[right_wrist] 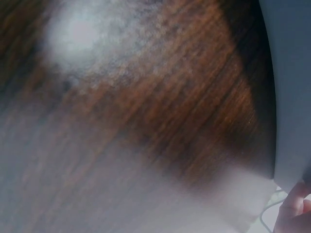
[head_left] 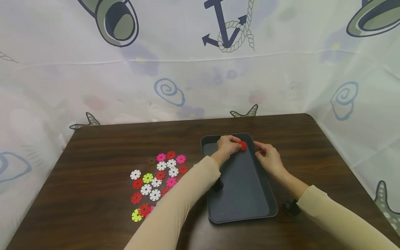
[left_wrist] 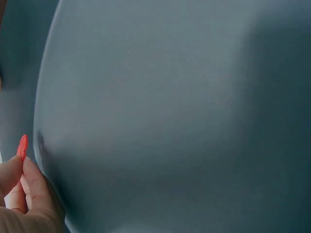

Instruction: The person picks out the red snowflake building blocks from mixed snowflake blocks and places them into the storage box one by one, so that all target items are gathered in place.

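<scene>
My left hand (head_left: 229, 145) reaches over the far part of a dark grey baking tray (head_left: 247, 194). Its thumb and forefinger pinch a red notched disc (head_left: 242, 146) near the tray's far right corner. The left wrist view shows the red disc (left_wrist: 22, 145) edge-on, upright between the fingertips. My right hand (head_left: 269, 158) is at the right rim of the tray, thumb and forefinger spread along the edge. In the right wrist view, its fingertips (right_wrist: 297, 190) lie against the tray's outer side.
Left of the tray, several flat notched discs lie loosely on the dark wooden table (head_left: 93, 166): white (head_left: 146, 189), red (head_left: 136, 198), pink (head_left: 171, 182), yellow-green (head_left: 148, 178) and brown (head_left: 151, 160). My left forearm hides part of them. A patterned curtain (head_left: 193, 80) hangs behind the table.
</scene>
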`<state>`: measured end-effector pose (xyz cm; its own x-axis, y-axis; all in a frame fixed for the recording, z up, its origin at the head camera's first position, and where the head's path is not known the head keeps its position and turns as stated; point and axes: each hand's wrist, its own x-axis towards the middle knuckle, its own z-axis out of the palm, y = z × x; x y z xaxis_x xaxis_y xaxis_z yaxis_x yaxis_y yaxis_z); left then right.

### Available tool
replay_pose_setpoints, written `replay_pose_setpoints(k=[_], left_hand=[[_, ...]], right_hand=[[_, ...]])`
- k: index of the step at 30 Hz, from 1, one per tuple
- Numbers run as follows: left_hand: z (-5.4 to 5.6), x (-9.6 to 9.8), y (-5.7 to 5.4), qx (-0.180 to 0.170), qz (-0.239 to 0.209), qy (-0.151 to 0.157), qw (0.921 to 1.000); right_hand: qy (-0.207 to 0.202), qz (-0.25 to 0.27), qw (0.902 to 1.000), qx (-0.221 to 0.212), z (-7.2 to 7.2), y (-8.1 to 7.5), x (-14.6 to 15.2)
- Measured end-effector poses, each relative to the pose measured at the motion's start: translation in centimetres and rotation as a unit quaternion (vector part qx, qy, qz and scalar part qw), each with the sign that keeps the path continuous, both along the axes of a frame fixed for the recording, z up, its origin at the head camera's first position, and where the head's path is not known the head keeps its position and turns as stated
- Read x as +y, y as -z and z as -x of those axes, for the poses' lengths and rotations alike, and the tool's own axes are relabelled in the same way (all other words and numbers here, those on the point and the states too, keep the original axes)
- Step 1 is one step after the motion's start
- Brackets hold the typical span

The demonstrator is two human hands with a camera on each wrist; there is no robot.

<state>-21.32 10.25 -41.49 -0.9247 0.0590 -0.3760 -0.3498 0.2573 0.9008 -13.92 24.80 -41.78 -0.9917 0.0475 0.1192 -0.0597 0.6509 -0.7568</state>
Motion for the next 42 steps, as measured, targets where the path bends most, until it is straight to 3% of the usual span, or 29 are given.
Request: replay_pose_setpoints(k=[9, 17, 25, 34, 42], left_hand=[[-0.54, 0.28, 0.08, 0.034, 0.065, 0.005, 0.9973], [-0.73, 0.57, 0.08, 0.073, 0.123, 0.008, 0.9897], [-0.67, 0.56, 0.04, 0.077, 0.130, 0.000, 0.9885], [-0.75, 0.27, 0.06, 0.093, 0.150, 0.011, 0.9842], [-0.94, -0.16, -0.65, 0.074, 0.113, 0.023, 0.9906]], right_hand=[[-0.001, 0.003, 1.0000, -0.008, -0.08, 0.00, -0.09], [-0.001, 0.006, 1.0000, -0.002, -0.09, 0.07, -0.09], [-0.001, 0.006, 1.0000, 0.004, 0.01, 0.17, -0.10], [0.001, 0.000, 1.0000, 0.006, 0.07, 0.32, -0.28], [0.001, 0.001, 0.9999, 0.010, -0.07, 0.16, -0.28]])
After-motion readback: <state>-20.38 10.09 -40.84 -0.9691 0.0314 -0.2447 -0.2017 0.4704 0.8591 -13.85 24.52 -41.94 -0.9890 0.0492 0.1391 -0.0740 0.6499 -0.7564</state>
